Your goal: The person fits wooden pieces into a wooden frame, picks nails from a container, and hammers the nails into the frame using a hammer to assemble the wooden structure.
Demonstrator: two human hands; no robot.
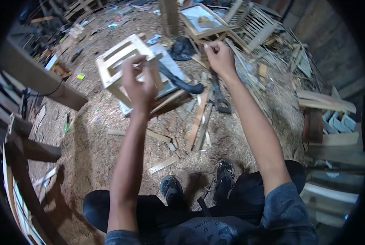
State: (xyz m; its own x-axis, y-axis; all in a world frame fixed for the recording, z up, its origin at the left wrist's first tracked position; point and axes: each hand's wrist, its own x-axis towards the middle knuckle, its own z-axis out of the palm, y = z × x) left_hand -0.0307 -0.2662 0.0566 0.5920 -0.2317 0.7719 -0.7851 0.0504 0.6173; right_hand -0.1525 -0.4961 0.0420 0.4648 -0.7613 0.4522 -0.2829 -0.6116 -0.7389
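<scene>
My left hand [141, 87] is raised in front of a slatted wooden frame [114, 65], fingers bent and thumb close to the index finger; it is somewhat blurred. Whatever is in that pinch, if anything, is too small to make out. Further right and higher, my right hand [222, 61] is closed with thumb and fingertips together, its contents hidden. Beneath it lies a dark tool with a loop-shaped handle [222, 107]. Between the hands, a black curved handle [190, 87] sticks out beside the frame, over a pale board [172, 65].
Wood strips [199, 118] lie on the sawdust-covered floor. A post [169, 18] stands ahead, with a framed panel [203, 20] and a slatted piece [260, 32] to its right. A thick beam [39, 69] slants at left; stacked timber [333, 139] is at right.
</scene>
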